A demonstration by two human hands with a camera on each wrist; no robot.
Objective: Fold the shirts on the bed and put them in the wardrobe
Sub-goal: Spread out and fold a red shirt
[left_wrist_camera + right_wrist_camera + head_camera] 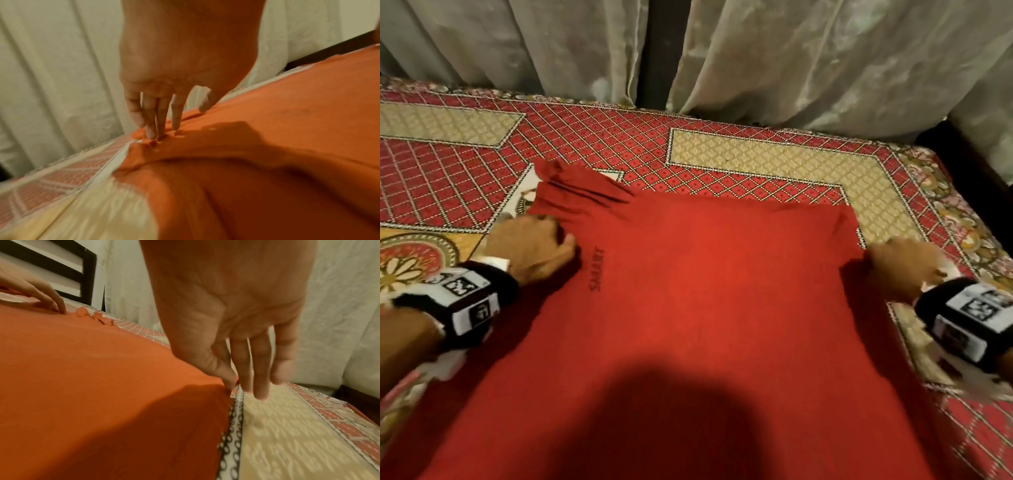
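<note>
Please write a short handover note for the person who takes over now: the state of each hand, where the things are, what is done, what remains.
Left hand: fingers straight, tips pressing the red shirt beside its bunched sleeve.
Right hand: thumb and forefinger pinch the shirt's right edge; the other fingers hang straight over the bedspread.
The shirt lies spread nearly flat on the bed, its printed word near the left hand.
Done: shirt laid out. Left: fold it and put it away; no wardrobe or other shirts are in view.
</note>
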